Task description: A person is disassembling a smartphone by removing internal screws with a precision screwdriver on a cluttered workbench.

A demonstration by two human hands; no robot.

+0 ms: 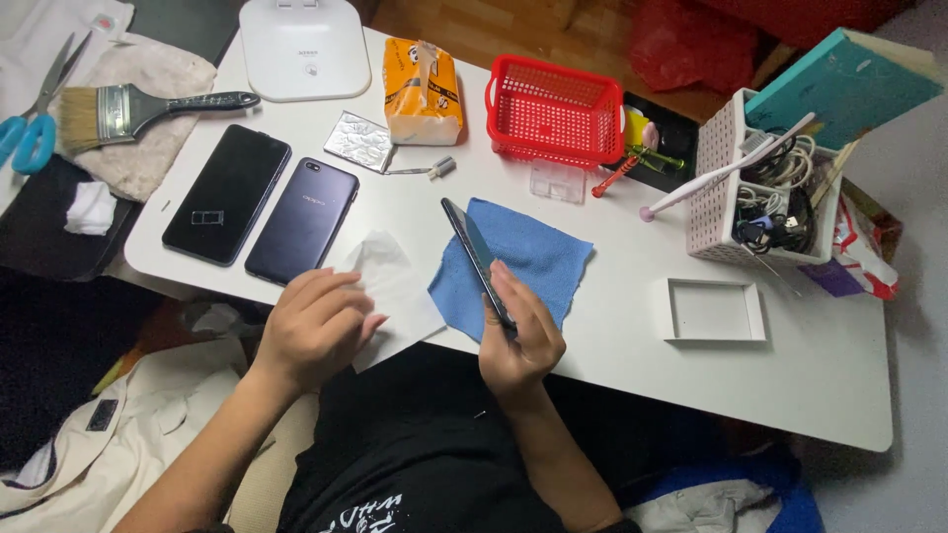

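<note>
My right hand (517,336) grips a dark smartphone (474,252) by its lower end, holding it on edge above a blue cloth (528,257) spread on the white table (612,365). My left hand (314,328) rests near the table's front edge, fingers curled on a white tissue (395,281) that lies beside the cloth. Two more phones lie flat to the left: a black one (227,194) and a dark blue one (302,220), back side up.
At the back stand a white lamp base (304,47), an orange tissue pack (423,91), a red basket (553,109) and a white basket of cables (760,192). A white box lid (714,311) lies right. A paintbrush (138,107) and scissors (35,109) lie far left.
</note>
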